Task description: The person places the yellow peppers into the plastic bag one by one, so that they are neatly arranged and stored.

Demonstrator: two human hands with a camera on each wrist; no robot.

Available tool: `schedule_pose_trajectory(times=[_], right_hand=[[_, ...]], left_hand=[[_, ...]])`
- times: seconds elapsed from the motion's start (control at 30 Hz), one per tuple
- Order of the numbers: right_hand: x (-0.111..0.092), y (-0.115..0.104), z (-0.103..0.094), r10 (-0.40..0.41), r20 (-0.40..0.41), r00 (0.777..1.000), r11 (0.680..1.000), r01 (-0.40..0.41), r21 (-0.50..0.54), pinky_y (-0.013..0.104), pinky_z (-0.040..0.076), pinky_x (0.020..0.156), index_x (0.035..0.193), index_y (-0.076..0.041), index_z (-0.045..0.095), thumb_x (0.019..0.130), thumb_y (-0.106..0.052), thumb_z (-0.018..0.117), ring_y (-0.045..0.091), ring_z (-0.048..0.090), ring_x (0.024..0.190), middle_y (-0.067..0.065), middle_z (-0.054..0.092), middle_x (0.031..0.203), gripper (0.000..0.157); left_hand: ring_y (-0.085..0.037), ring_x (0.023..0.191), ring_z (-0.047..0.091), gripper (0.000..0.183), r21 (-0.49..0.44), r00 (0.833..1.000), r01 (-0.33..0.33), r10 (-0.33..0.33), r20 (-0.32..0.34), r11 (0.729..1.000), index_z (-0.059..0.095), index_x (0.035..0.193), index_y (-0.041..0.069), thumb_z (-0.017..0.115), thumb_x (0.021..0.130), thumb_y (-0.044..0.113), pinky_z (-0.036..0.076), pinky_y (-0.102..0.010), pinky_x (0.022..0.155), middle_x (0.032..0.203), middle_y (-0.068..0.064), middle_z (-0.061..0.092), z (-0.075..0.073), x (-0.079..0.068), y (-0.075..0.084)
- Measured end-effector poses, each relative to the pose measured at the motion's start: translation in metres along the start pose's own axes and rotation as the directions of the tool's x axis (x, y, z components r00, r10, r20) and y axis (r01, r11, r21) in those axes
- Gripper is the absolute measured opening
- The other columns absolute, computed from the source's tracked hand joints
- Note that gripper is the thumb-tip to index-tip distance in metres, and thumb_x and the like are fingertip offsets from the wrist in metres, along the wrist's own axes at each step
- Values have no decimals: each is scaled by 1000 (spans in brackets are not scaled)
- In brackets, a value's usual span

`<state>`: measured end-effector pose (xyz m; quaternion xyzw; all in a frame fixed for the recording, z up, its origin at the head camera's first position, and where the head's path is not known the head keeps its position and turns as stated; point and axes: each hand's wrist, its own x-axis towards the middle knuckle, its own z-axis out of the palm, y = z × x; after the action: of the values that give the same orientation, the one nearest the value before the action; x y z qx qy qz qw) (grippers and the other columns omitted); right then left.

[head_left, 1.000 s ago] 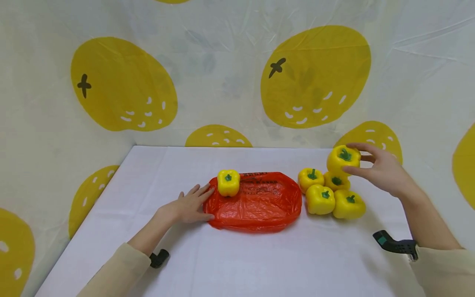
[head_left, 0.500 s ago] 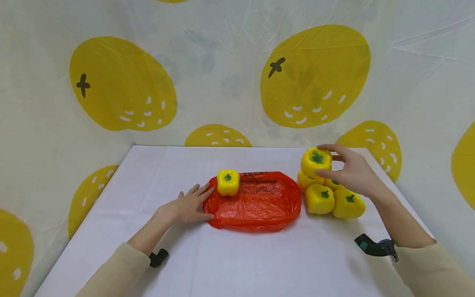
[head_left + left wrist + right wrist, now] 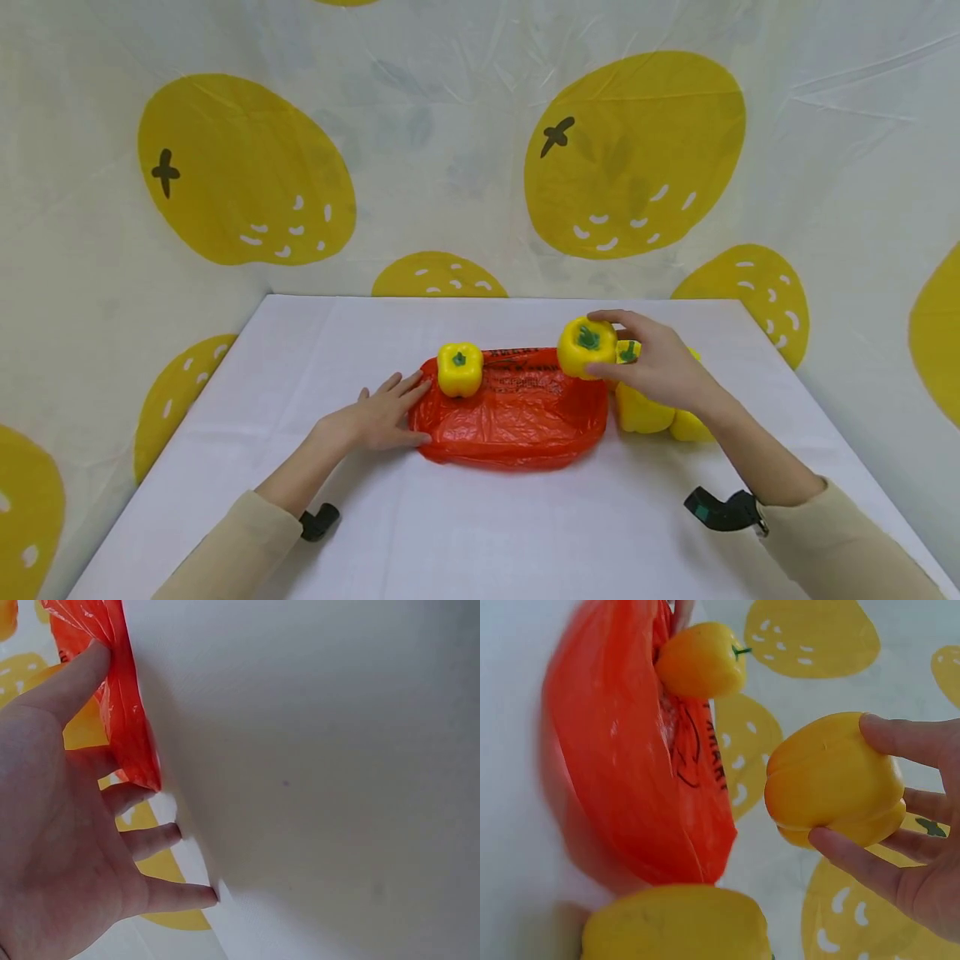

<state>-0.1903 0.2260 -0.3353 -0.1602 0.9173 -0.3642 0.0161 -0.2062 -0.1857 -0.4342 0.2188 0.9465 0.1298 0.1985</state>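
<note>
My right hand point(image 3: 663, 362) holds a yellow bell pepper point(image 3: 587, 348) between thumb and fingers, over the right end of a red plastic bag point(image 3: 517, 417). In the right wrist view the held pepper point(image 3: 836, 780) hangs beside the bag point(image 3: 622, 750). With fingers spread, my left hand point(image 3: 382, 414) rests at the bag's left edge. The left wrist view has its thumb and fingertips against the red plastic point(image 3: 127, 727), outer fingers on the white cloth. Another yellow pepper point(image 3: 460, 369) sits upright on the bag's left part, stem up.
Several yellow peppers point(image 3: 643, 412) stand together just right of the bag, partly hidden behind my right hand. A white cloth point(image 3: 480, 533) covers the table. Behind it hangs a pale curtain point(image 3: 435, 167) printed with big yellow fruit.
My right hand has carried its pepper leftward, from above the pepper cluster to over the bag's right end. The left hand, the bag and the pepper on it have stayed put.
</note>
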Motion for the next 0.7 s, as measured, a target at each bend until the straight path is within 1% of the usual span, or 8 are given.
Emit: schedule_pose_trajectory(times=[0.13,0.23,0.37,0.5,0.6,0.7], right_hand=[[4,-3,14,-33,15,999,999,33,36,53,57,91,147,-14,52,88,-35,84,42,52,127,10,54,145,70],[6,-7,24,-47,31,998,997,46,56,52,57,91,147,-13,51,86,-33,85,42,52,129,9,54,146,73],[7,-13,37,-35,58,998,997,30,74,50,58,90,148,-13,47,84,-34,86,39,52,130,9,52,147,77],[7,-20,49,-15,78,997,996,8,90,46,59,89,145,-14,49,84,-35,86,33,54,126,7,55,142,74],[9,-25,58,-5,85,996,996,-3,92,46,58,90,143,-17,51,83,-36,87,29,55,121,5,59,136,72],[9,-29,67,-14,91,996,997,7,75,47,57,92,142,-18,51,83,-36,86,27,57,120,4,61,133,71]], left_hand=[[-44,154,12,93,1,1000,0,0,3,1000,27,164,15,70,92,55,15,-80,109,170,-10,17,0,1,0],[-44,154,12,93,2,1000,-3,3,-1,1000,27,164,15,70,92,55,15,-80,109,170,-10,17,0,1,0],[-44,154,12,93,-2,1000,1,-1,-1,1000,27,164,16,71,91,55,15,-80,109,170,-10,18,0,2,-1],[-44,153,12,94,0,1000,6,-6,3,1000,27,164,16,71,91,56,15,-80,109,170,-11,18,1,2,-1],[-44,153,12,94,3,1000,5,-5,5,1000,27,164,16,71,91,56,15,-80,109,170,-11,18,1,2,-1],[-45,153,12,94,3,1000,4,-4,2,1000,27,164,16,71,91,55,15,-80,109,170,-11,18,2,1,-1]])
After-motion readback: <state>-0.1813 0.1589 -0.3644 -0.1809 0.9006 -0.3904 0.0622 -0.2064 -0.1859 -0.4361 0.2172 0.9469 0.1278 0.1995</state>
